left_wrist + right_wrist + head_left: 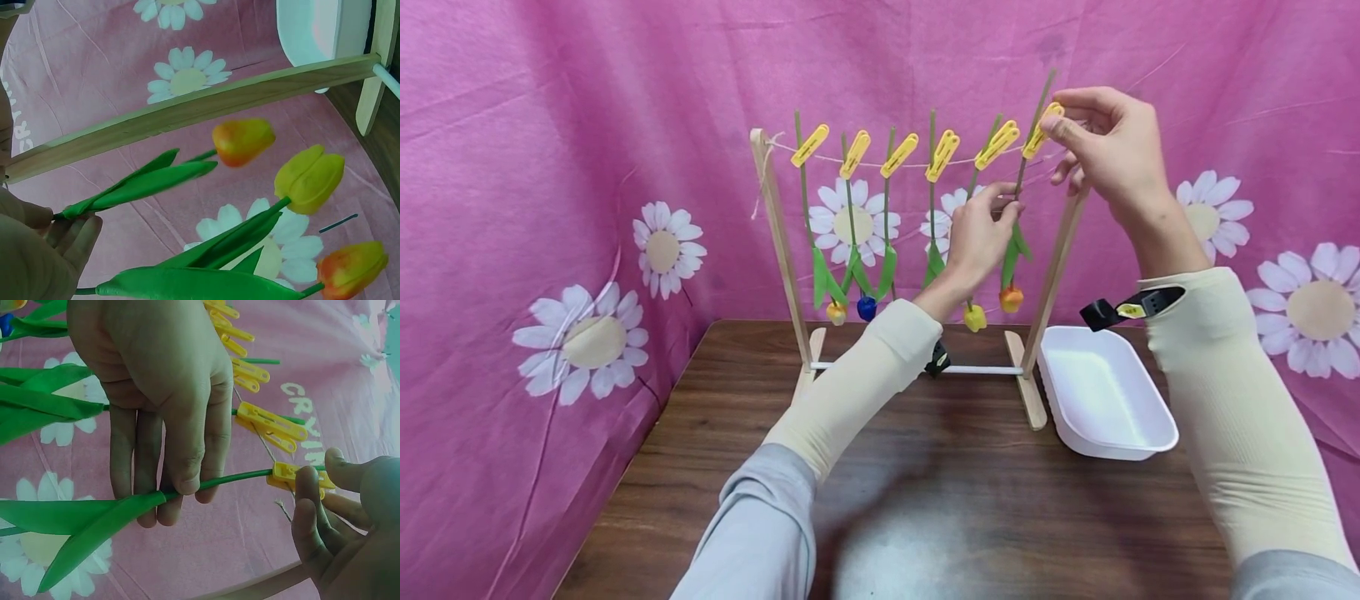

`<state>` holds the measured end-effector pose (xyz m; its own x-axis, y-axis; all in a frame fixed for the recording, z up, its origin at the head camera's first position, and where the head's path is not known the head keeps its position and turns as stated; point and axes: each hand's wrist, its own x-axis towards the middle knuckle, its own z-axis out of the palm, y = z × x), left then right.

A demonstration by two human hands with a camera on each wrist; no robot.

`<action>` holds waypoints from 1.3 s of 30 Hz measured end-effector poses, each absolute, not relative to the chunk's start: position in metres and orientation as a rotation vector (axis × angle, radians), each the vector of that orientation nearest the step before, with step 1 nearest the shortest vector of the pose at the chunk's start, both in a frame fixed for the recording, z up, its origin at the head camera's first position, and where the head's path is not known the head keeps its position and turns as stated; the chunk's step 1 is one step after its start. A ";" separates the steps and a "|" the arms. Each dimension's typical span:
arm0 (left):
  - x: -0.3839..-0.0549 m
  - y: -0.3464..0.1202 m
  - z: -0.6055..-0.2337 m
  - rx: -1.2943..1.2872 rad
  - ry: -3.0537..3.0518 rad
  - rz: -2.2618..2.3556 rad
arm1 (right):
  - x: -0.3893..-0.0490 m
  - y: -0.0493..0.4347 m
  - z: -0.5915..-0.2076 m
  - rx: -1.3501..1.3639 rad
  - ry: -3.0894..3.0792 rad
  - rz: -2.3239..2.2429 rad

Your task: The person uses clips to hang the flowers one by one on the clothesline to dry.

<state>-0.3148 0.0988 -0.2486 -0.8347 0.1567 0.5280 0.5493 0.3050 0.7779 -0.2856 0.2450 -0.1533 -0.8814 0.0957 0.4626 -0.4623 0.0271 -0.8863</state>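
Observation:
Upside down at the right end of the string hangs an orange tulip, its stem clipped by a yellow clothespin. My right hand pinches this clothespin between thumb and fingers. Lower down, my left hand pinches the same tulip's green stem just above the leaves. Several more clothespins run along the string to the left, each with a tulip stem in it. Among those blooms are a yellow tulip and a blue tulip. My left arm hides part of the row.
The string spans a wooden rack with a left post, a right post and a white bottom bar. To its right, a white plastic basin stands on the brown wooden table. Behind hangs a pink flowered cloth.

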 end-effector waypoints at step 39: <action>-0.293 -0.100 -0.346 -1.012 -2.401 -1.638 | -0.240 0.305 -0.298 0.191 -2.215 1.165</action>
